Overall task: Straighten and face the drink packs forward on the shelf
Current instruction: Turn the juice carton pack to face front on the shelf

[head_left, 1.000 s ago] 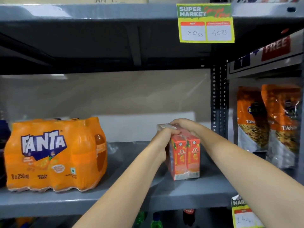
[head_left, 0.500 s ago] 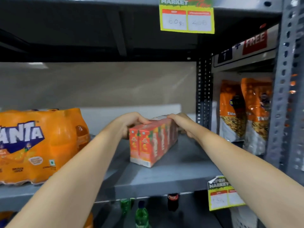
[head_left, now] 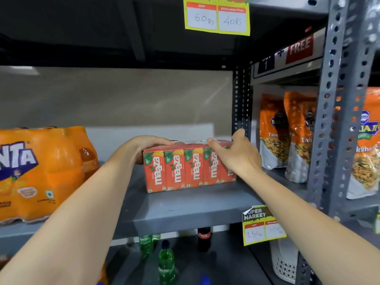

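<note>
A shrink-wrapped pack of red Maaza juice cartons (head_left: pixel 185 171) stands on the grey shelf (head_left: pixel 185 208), its long printed side facing me. My left hand (head_left: pixel 144 147) grips the pack's top left corner. My right hand (head_left: pixel 234 155) rests on its top right end, fingers over the top edge and thumb raised. An orange Fanta bottle pack (head_left: pixel 41 173) sits at the left of the same shelf, label to the front, partly cut off by the frame.
A perforated grey upright (head_left: pixel 339 120) and a darker post (head_left: pixel 241 99) stand right of the pack. Orange snack bags (head_left: pixel 287 134) fill the neighbouring bay. Price tags hang above (head_left: pixel 217 17) and on the shelf edge (head_left: pixel 263 225). Sprite and cola bottles (head_left: pixel 166 262) stand below.
The Maaza pack has been turned from end-on to long side facing front. My left hand moved to its left corner, my right to its right end. The view shifted right and closer.
</note>
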A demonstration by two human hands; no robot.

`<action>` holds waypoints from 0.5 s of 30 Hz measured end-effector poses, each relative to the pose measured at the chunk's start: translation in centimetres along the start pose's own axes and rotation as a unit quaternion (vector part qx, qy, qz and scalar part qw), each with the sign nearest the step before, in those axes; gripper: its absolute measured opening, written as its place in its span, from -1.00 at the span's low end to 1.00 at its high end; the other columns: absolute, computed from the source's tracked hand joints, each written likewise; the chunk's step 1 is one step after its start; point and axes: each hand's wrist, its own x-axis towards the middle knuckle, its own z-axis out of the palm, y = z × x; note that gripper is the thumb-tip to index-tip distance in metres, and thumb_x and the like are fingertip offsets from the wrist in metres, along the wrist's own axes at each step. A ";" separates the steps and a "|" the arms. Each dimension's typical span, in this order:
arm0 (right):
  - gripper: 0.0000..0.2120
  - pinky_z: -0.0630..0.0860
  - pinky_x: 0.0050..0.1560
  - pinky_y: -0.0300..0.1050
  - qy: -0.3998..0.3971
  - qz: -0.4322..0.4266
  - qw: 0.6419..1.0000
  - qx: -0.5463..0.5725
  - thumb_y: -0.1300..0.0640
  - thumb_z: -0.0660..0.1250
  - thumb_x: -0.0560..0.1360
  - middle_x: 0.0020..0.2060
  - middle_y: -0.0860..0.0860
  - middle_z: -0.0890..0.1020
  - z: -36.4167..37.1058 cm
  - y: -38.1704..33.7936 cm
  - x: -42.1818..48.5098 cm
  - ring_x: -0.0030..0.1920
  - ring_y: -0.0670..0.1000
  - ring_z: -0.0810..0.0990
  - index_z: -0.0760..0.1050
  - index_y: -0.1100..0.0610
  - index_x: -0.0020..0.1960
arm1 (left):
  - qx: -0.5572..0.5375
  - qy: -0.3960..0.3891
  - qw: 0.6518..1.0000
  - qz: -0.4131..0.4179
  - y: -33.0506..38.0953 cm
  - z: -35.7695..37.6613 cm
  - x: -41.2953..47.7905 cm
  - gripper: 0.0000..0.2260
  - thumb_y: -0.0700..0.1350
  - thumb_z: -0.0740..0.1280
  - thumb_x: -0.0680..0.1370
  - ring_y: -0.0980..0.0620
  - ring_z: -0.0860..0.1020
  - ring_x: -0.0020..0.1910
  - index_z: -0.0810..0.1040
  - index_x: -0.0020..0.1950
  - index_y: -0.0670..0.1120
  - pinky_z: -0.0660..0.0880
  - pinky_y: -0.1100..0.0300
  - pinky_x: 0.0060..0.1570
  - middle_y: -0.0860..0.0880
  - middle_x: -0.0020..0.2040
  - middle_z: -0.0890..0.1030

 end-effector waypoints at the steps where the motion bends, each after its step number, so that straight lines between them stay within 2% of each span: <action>1: -0.19 0.56 0.01 0.12 0.005 -0.003 1.000 -0.001 -0.53 0.15 0.35 0.19 0.09 0.60 -0.2 0.0 -0.2 0.10 0.24 0.62 0.30 0.11 0.25 | 0.003 0.003 1.000 0.000 0.2 0.1 -0.2 -0.74 -0.04 0.46 0.43 -0.02 0.66 -0.47 0.54 -0.03 -0.19 0.63 0.16 -0.33 -0.11 -0.37 0.69; 3: -0.16 0.56 0.05 0.11 -0.010 0.005 1.000 0.020 -0.56 0.18 0.29 0.17 0.05 0.61 -0.2 0.2 0.0 0.10 0.21 0.63 0.30 0.08 0.26 | -0.001 0.001 1.000 -0.005 0.3 0.2 -0.6 -0.73 -0.05 0.48 0.40 -0.03 0.67 -0.45 0.53 -0.04 -0.18 0.63 0.14 -0.28 -0.11 -0.37 0.69; 5: -0.15 0.57 0.06 0.10 -0.056 0.060 0.987 0.138 -0.55 0.25 0.23 0.12 0.03 0.64 0.1 0.5 0.7 0.05 0.14 0.66 0.32 0.05 0.26 | -0.047 0.014 0.999 -0.003 -0.2 0.4 -0.7 -0.67 -0.07 0.50 0.33 -0.05 0.67 -0.45 0.52 -0.02 -0.17 0.64 0.10 -0.30 -0.12 -0.37 0.69; 6: -0.23 0.58 0.01 0.05 -0.082 0.099 0.961 0.246 -0.49 0.30 0.27 0.06 0.05 0.67 0.3 0.6 1.0 -0.03 0.11 0.69 0.36 0.05 0.23 | -0.090 0.029 0.995 0.012 -0.5 0.4 -0.7 -0.69 -0.07 0.49 0.36 -0.05 0.67 -0.45 0.52 0.00 -0.16 0.65 0.11 -0.34 -0.11 -0.36 0.69; 8: -0.52 0.56 -0.12 -0.04 -0.168 0.172 0.869 0.432 -0.29 0.32 0.45 -0.18 0.08 0.72 0.6 1.1 1.5 -0.23 0.06 0.72 0.48 0.11 0.06 | -0.179 0.060 0.980 0.061 -1.3 0.5 -0.5 -0.75 -0.01 0.41 0.48 -0.06 0.68 -0.33 0.54 0.06 -0.13 0.62 0.13 -0.25 -0.10 -0.20 0.71; 9: -0.61 0.55 -0.14 -0.04 -0.211 0.191 0.836 0.468 -0.24 0.29 0.51 -0.29 0.07 0.70 0.6 1.2 1.6 -0.28 0.05 0.71 0.52 0.11 -0.06 | -0.214 0.069 0.971 0.080 -1.7 0.6 -0.6 -0.73 0.03 0.37 0.51 -0.07 0.67 -0.24 0.55 0.09 -0.13 0.60 0.11 -0.15 -0.11 -0.09 0.71; 10: -0.63 0.55 -0.15 -0.04 -0.237 0.201 0.822 0.477 -0.21 0.26 0.53 -0.35 0.06 0.69 0.8 1.3 1.6 -0.31 0.05 0.70 0.53 0.09 -0.15 | -0.240 0.075 0.964 0.091 -2.0 0.6 -0.8 -0.70 0.05 0.34 0.51 -0.08 0.66 -0.19 0.56 0.10 -0.14 0.56 0.09 -0.08 -0.11 -0.02 0.69; 11: -0.64 0.56 -0.16 -0.04 -0.246 0.205 0.820 0.474 -0.19 0.24 0.54 -0.37 0.05 0.67 1.1 1.4 1.5 -0.32 0.05 0.69 0.52 0.08 -0.20 | -0.249 0.081 0.960 0.096 -2.2 0.9 -1.1 -0.70 0.05 0.33 0.50 -0.08 0.64 -0.19 0.57 0.09 -0.14 0.54 0.09 -0.05 -0.11 -0.01 0.69; 13: -0.66 0.61 -0.14 -0.04 -0.233 0.214 0.821 0.475 -0.16 0.24 0.53 -0.36 0.05 0.65 1.4 1.2 1.4 -0.31 0.07 0.68 0.52 0.07 -0.23 | -0.237 0.093 0.961 0.108 -2.5 1.2 -1.7 -0.75 0.02 0.32 0.50 -0.04 0.62 -0.28 0.59 0.04 -0.13 0.52 0.13 -0.12 -0.07 -0.11 0.68; 15: -0.69 0.63 0.00 0.05 -0.218 0.221 0.822 0.477 -0.15 0.24 0.50 -0.34 0.06 0.65 1.5 0.9 1.2 -0.24 0.11 0.69 0.52 0.07 -0.22 | -0.213 0.103 0.965 0.115 -2.7 1.4 -2.4 -0.81 -0.01 0.32 0.51 0.00 0.60 -0.35 0.59 -0.04 -0.11 0.50 0.16 -0.21 -0.04 -0.20 0.66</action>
